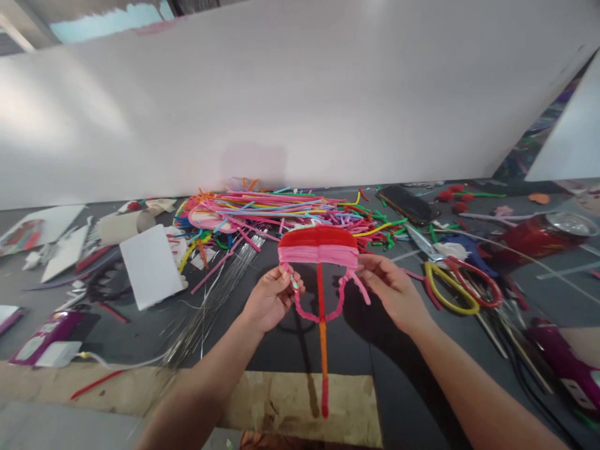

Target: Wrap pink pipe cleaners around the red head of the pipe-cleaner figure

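Bright, even light; white wall (300, 94) washed out at left. Soft shadows under forearms on dark desk (356, 350). Wide-angle bending at edges, corners slightly blurred.

Both my hands hold up a pipe-cleaner piece over the cluttered dark table (140, 337).

My left hand (272, 299) pinches the left end of the red-and-pink woven piece (319, 247); my right hand (391, 292) grips its right end; a red-orange stem (322, 337) hangs straight down from its middle, with pink loops either side; behind it lies a heap of coloured pipe cleaners (281, 212); scissors (450, 275) with yellow and red handles sit just right of my right hand; a white card (150, 265) lies well to the left.
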A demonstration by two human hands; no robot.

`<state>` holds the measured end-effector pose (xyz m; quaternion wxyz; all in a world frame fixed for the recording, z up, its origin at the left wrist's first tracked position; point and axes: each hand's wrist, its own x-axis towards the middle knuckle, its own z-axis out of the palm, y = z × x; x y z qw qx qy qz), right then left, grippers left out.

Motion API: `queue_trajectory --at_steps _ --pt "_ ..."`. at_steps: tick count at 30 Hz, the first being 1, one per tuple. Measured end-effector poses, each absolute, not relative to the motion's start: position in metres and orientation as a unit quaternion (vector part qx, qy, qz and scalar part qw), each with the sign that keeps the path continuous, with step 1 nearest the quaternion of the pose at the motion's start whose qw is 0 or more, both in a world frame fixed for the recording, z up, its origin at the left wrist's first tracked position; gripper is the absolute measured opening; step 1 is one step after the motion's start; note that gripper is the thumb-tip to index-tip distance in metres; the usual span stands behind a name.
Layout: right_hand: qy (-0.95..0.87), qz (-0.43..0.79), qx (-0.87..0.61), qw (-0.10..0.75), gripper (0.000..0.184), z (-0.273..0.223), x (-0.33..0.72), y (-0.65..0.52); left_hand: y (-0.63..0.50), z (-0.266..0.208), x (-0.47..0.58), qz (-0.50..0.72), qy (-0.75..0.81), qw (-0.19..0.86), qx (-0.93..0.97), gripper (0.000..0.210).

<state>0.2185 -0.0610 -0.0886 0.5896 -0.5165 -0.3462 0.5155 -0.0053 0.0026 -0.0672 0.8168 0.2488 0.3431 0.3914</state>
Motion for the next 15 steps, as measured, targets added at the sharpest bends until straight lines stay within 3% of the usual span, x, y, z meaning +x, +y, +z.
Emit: queue_trajectory --at_steps 7,15 --pt "-0.346 0.539 -0.479 0.6 0.051 -0.087 0.2 -0.067 0.0 -0.074 -0.002 0.41 0.341 0.807 0.253 0.02" --pt "-0.225 0.555 -0.467 0.65 0.031 -0.092 0.195 -0.066 -0.007 -0.075 0.004 0.395 0.327 0.817 0.264 0.02"
